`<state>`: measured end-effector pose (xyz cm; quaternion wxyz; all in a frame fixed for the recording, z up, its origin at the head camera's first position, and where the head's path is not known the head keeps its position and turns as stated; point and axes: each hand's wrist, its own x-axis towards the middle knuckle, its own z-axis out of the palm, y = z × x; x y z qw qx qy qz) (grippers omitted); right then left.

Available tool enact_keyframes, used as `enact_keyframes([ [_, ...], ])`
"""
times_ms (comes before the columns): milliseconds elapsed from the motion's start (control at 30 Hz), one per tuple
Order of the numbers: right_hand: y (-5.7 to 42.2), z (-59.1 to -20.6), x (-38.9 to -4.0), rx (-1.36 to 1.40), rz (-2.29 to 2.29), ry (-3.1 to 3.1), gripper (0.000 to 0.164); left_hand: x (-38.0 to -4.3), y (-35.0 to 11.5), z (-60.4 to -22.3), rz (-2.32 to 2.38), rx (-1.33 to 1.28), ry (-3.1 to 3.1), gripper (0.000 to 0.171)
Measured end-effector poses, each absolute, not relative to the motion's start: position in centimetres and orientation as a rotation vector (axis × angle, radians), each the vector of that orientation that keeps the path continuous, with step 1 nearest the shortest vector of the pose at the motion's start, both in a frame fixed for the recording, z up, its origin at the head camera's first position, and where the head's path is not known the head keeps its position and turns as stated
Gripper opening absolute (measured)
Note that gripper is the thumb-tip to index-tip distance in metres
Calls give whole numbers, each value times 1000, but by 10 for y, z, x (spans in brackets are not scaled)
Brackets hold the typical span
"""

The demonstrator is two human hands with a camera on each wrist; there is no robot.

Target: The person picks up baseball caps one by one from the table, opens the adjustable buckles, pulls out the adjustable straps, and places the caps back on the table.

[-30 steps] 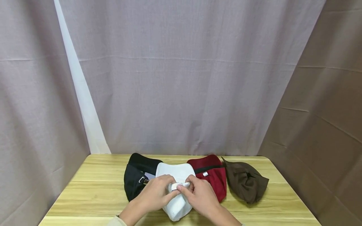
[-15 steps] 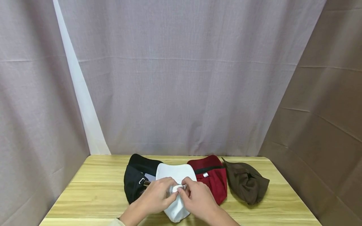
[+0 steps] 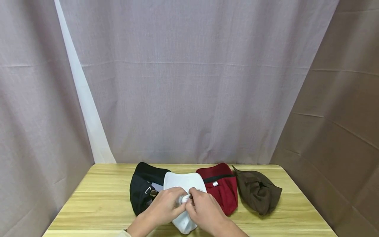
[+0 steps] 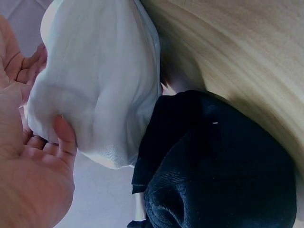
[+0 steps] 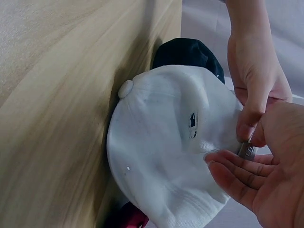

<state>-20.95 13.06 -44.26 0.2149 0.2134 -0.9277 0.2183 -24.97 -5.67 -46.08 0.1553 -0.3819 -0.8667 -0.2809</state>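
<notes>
A white baseball cap [image 3: 183, 179] lies in the middle of the table, its brim toward the back. Both hands work at its adjustable back strap [image 3: 185, 198]. My left hand [image 3: 165, 204] pinches the strap from the left, beside a small metal buckle [image 5: 247, 150]. From the right, my right hand [image 3: 205, 209] pinches the strap's other part between thumb and forefinger. The fingertips of the two hands nearly meet. In the left wrist view the left hand's fingers [image 4: 66, 137] touch the cap's edge. The strap's end is mostly hidden by the right fingers.
A black cap [image 3: 139, 192] with a metal buckle lies left of the white one, partly under it. On the right are a dark red cap [image 3: 223, 194] and a crumpled brown hat [image 3: 259, 192]. Curtains [image 3: 189, 82] hang behind the wooden table [image 3: 97, 197].
My right hand has moved slightly left, closer to the left hand. Less of the white strap shows between the fingers now. The left hand stays nearly in place.
</notes>
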Motion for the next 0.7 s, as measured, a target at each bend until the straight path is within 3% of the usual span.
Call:
enact_keyframes([
  [400, 131, -442, -210, 689, 492, -2544, 15, -250, -56, -466, -854, -1104, -2467, 6],
  [700, 136, -442, -211, 669, 499, -2515, 11, -251, -57, -463, -996, -1092, -2496, 8],
])
